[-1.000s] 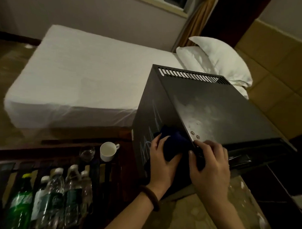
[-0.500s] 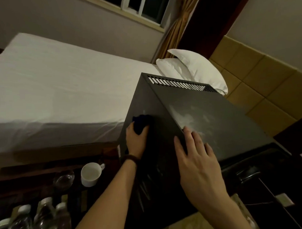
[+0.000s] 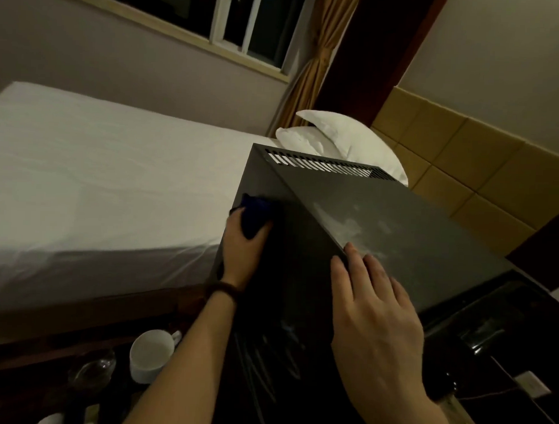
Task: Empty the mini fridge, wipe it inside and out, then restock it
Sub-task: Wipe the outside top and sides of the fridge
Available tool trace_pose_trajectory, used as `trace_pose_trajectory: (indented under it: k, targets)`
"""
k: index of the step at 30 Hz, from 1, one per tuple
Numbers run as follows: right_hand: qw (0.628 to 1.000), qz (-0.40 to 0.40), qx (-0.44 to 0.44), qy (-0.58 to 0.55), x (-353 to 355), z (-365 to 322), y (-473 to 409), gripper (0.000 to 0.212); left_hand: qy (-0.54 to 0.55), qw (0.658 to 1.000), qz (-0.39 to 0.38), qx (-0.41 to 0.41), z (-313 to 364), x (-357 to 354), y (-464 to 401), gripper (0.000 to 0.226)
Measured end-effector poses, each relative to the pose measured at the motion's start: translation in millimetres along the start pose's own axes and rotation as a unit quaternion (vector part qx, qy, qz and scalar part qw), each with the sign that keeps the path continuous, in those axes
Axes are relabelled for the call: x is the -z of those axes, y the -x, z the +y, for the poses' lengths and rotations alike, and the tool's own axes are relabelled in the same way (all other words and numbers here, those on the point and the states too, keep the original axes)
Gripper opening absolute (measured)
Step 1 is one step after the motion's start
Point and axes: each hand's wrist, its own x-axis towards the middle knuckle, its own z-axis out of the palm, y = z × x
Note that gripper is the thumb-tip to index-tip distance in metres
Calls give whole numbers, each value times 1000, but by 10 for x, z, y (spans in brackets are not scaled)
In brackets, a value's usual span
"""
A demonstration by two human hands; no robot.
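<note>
The black mini fridge (image 3: 407,229) fills the middle of the head view, with a slotted vent along its far top edge and pale smears on its top panel. My left hand (image 3: 242,245) holds a dark blue cloth (image 3: 254,215) against the upper part of the fridge's left side panel. My right hand (image 3: 376,320) lies flat on the fridge's near corner, fingers straight and reaching onto the top panel. The fridge's door and inside are hidden from here.
A white cup (image 3: 151,355) and a clear glass (image 3: 90,371) stand on the dark wooden stand at lower left; a bottle cap (image 3: 50,419) shows at the bottom edge. A white bed (image 3: 98,186) with pillows (image 3: 337,141) lies behind. A dark counter (image 3: 505,343) is on the right.
My left hand has slid the cloth up and away along the fridge's left side. My right hand moved from the front corner to rest flat on the top edge. The camera tilted upward.
</note>
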Motion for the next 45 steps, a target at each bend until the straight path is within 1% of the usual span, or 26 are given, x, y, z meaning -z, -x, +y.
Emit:
trace_pose_trajectory:
  k: [2, 3, 6, 8, 10, 13, 16, 17, 19, 21, 23, 24, 25, 26, 29, 31, 32, 33, 35, 37, 38, 39, 40, 41, 42, 45]
  targets:
    - [999, 27, 3, 24, -71, -22, 8, 44, 8, 1000, 6, 15, -96, 33, -75, 32]
    - [999, 34, 5, 34, -100, -23, 4, 42, 6, 1000, 6, 1, -115, 40, -19, 34]
    - [997, 41, 2, 58, -132, -28, 10, 33, -1, 996, -19, -84, -143, 62, 432, 43]
    - [998, 36, -7, 60, -130, -38, 4, 23, -9, 990, -38, -138, -213, 66, 869, 41]
    - [997, 21, -13, 68, -131, -42, 12, 25, -26, 980, -49, -189, -291, 46, 1346, 42]
    - [995, -4, 1, 102, -82, -52, 18, 30, -37, 968, -33, -245, -436, -45, 1936, 44]
    - [987, -56, 32, 144, -21, -28, 72, 39, -44, 963, -16, -266, -451, -106, 2071, 44]
    - [987, -56, 51, 139, 5, -9, 117, 41, -38, 967, -14, -253, -455, -109, 2014, 40]
    - [993, -35, 63, 97, 37, 39, 268, 43, -15, 983, 6, -184, -518, -88, 1802, 42]
    - [995, 7, 92, 33, 40, 63, 513, 43, 34, 996, 33, -72, -583, -40, 1581, 41]
    - [993, 31, 111, 11, 18, 117, 781, 43, 90, 994, 37, 53, -643, 1, 1517, 43]
    - [993, 40, 111, 3, -12, 160, 895, 42, 100, 989, 44, 95, -649, 6, 1564, 43]
    - [993, 49, 108, -1, -65, 211, 981, 40, 95, 989, 54, 98, -627, 1, 1654, 43]
    - [993, 52, 109, 0, -130, 258, 1051, 37, 86, 992, 59, 72, -570, -21, 1793, 43]
    - [990, 70, 123, -12, -417, 321, 1205, 39, 48, 997, 32, -45, -347, -175, 2255, 44]
    - [985, 109, 121, -48, -599, 310, 1291, 41, 42, 996, 28, -72, -316, -249, 2378, 47]
    - [984, 127, 117, -49, -666, 286, 1330, 42, 45, 996, 37, -65, -377, -245, 2362, 49]
    - [982, 142, 117, -47, -726, 261, 1358, 44, 52, 997, 48, -37, -481, -223, 2320, 49]
    - [979, 156, 126, -31, -839, 199, 1408, 44, 87, 989, 78, 88, -797, -104, 2213, 48]
    - [977, 161, 138, -11, -929, 128, 1435, 39, 95, 960, 98, 244, -1140, 61, 2166, 42]
    - [976, 167, 140, -8, -963, 108, 1436, 35, 83, 944, 103, 301, -1245, 124, 2185, 40]
    - [975, 175, 137, -8, -991, 95, 1432, 31, 68, 934, 105, 335, -1295, 156, 2223, 39]
    - [974, 185, 131, -7, -1019, 92, 1426, 27, 59, 930, 110, 346, -1298, 150, 2267, 41]
    - [972, 197, 127, -5, -1042, 91, 1418, 25, 57, 935, 113, 333, -1237, 121, 2307, 42]
    - [970, 207, 125, -3, -1061, 92, 1419, 24, 60, 945, 110, 301, -1152, 76, 2348, 43]
    - [967, 221, 127, -5, -1113, 92, 1437, 23, 66, 983, 63, 156, -853, -56, 2417, 46]
